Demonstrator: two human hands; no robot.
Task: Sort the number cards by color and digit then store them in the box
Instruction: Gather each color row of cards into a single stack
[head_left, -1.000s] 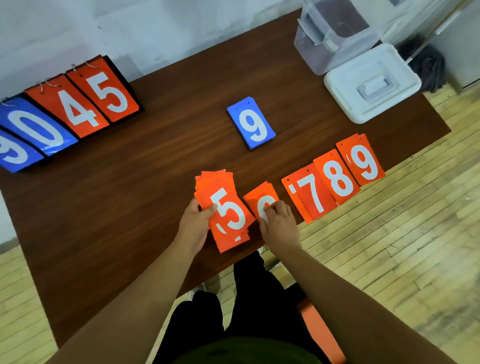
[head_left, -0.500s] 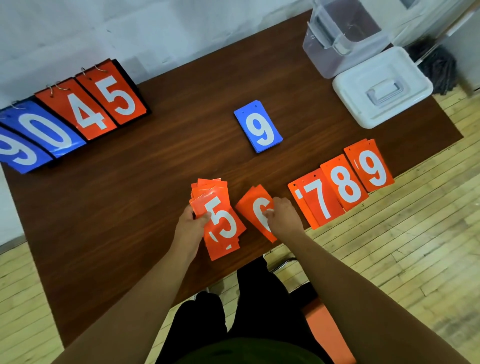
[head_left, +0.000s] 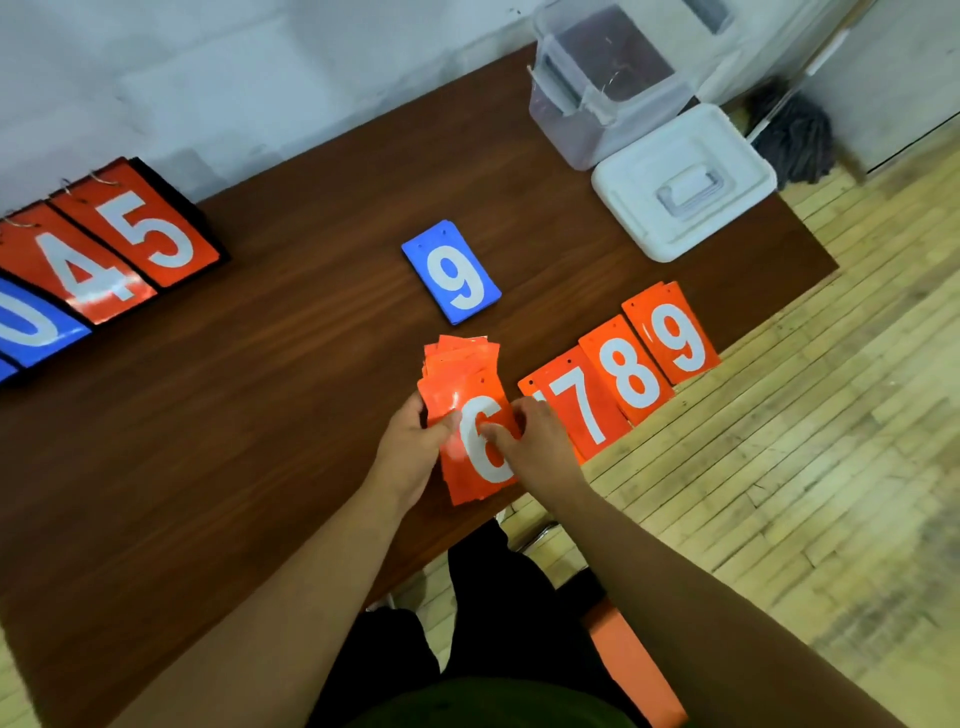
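Wooden table (head_left: 260, 415); hands grip glossy orange cards (head_left: 467, 384).

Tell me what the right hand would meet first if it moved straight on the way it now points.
Probably the orange 6 card, which the right hand now pinches; just beyond is the thumb of the left hand, though depth is unclear.

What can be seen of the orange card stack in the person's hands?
The orange card stack is a loosely fanned pile of glossy, plastic-looking cards; the top one shows a white 6 and a punched hole near its upper edge. It is tilted slightly, over the near edge of the table, left of the orange 7 card. The left hand grips its left side, thumb on the face; the right hand pinches its right edge.
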